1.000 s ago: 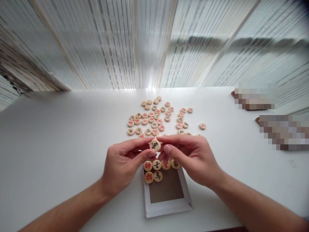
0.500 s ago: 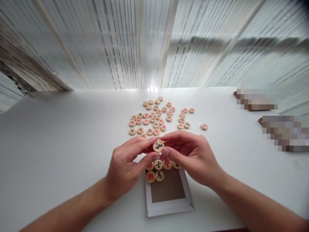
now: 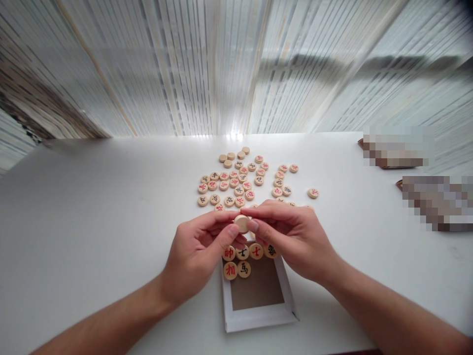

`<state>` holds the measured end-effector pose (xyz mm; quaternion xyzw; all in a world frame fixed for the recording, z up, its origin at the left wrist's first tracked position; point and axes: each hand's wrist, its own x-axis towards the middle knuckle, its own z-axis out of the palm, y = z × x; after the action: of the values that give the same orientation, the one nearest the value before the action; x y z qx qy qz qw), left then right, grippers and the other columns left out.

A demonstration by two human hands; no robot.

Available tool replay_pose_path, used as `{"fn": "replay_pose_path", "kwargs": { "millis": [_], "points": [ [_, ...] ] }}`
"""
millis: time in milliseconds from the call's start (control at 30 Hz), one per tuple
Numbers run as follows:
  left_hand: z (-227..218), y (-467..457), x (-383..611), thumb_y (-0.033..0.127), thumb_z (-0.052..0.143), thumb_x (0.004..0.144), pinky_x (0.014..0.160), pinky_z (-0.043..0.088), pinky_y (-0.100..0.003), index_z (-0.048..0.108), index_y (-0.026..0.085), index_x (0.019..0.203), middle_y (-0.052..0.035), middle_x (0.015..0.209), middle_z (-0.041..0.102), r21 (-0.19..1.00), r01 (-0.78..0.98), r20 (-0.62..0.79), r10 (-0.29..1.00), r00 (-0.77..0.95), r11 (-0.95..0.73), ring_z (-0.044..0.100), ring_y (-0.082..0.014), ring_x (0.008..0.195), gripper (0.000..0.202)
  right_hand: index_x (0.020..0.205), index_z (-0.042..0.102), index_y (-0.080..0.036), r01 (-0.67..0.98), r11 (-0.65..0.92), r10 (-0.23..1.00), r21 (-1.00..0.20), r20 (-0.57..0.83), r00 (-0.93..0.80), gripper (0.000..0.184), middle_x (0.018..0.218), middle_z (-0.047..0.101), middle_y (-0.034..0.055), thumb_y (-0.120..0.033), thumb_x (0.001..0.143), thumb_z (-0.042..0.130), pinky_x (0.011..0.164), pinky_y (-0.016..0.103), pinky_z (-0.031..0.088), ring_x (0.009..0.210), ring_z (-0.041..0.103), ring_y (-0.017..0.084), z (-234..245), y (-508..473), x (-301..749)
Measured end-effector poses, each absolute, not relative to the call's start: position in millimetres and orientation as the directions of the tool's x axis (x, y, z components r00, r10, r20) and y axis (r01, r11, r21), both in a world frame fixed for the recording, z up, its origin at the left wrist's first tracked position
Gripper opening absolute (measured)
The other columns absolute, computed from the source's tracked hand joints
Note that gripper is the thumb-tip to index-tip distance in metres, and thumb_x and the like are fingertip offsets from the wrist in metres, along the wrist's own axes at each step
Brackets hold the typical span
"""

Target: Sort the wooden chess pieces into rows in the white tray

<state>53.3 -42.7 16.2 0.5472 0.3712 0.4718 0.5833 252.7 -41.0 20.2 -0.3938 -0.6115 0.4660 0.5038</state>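
Between the fingertips of my left hand (image 3: 201,251) and my right hand (image 3: 288,236) is a round wooden Chinese chess piece (image 3: 241,224). Its blank side faces me, and both hands are closed on its edges. Just below, a shallow white box (image 3: 258,319) with a brown bottom lies on the table. In its far part sit two rows of pieces, among them a red-marked piece (image 3: 230,270) and a black-marked horse piece (image 3: 244,269) in the nearer row. My fingers cover part of the box's far end.
Many loose chess pieces (image 3: 223,186) lie spread on the white table (image 3: 111,207) beyond my hands; several near the back (image 3: 231,156) show blank sides. Two blurred-out objects (image 3: 393,148) stand at the right. A striped curtain (image 3: 185,64) hangs behind the table.
The piece in my fingers has been turned: its black horse character faced me before, and now its blank side does. My hands have shifted only slightly.
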Motion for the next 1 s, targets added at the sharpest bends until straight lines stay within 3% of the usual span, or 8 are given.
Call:
{"fn": "replay_pose_path", "kwargs": {
  "millis": [133,300,500,833,1000],
  "points": [
    [17,-41,54,0.024,0.083,0.096,0.073,0.069,-0.018,0.083,0.016,0.110,-0.0056,0.091,0.087,0.976,-0.213,0.024,0.959,0.281,0.038,0.082,-0.0138,0.074,0.017,0.111,0.087,-0.023,-0.133,0.067,0.972,-0.989,0.095,-0.215,0.023,0.088,0.083,0.0049,-0.023,0.088,0.089,0.066,0.023,0.062,0.075,0.074,0.015,18,-42,252],
    [15,-42,53,0.019,0.080,0.098,0.076,0.069,-0.017,0.082,0.020,0.118,-0.0017,0.088,0.086,0.974,-0.226,0.055,0.949,0.311,0.018,0.083,-0.0127,0.077,0.021,0.096,0.087,-0.021,-0.250,-0.119,0.970,-0.961,-0.058,-0.237,0.025,0.084,0.082,0.0030,-0.021,0.074,0.100,0.069,0.019,0.062,0.075,0.076,0.014,21,-40,251],
    [10,-45,52,0.010,0.077,0.098,0.082,0.067,-0.013,0.083,0.028,0.122,0.0001,0.103,0.088,0.979,-0.180,0.156,0.914,0.375,-0.093,0.084,-0.0108,0.089,0.030,0.082,0.085,-0.018,-0.267,-0.178,0.959,-0.947,-0.106,-0.262,0.018,0.063,0.070,-0.0021,-0.026,0.076,0.099,0.055,0.014,0.051,0.056,0.060,0.007,25,-39,251],
    [8,-46,51,0.005,0.079,0.094,0.083,0.069,-0.017,0.082,0.026,0.126,-0.0022,0.110,0.087,0.972,-0.113,0.235,0.909,0.345,-0.208,0.085,-0.0142,0.092,0.038,0.080,0.081,-0.016,-0.345,-0.278,0.935,-0.896,-0.170,-0.310,0.020,0.060,0.067,-0.0028,-0.028,0.078,0.097,0.053,0.016,0.048,0.053,0.057,0.007,21,-41,252],
    [8,-46,51,0.005,0.079,0.095,0.084,0.068,-0.014,0.082,0.029,0.126,-0.0001,0.111,0.087,0.969,-0.104,0.248,0.916,0.317,-0.226,0.084,-0.0116,0.091,0.039,0.091,0.085,-0.018,-0.380,-0.318,0.919,-0.869,-0.182,-0.351,0.018,0.067,0.071,-0.0019,-0.023,0.078,0.097,0.054,0.015,0.049,0.055,0.060,0.006,21,-41,253]
  ]
}}
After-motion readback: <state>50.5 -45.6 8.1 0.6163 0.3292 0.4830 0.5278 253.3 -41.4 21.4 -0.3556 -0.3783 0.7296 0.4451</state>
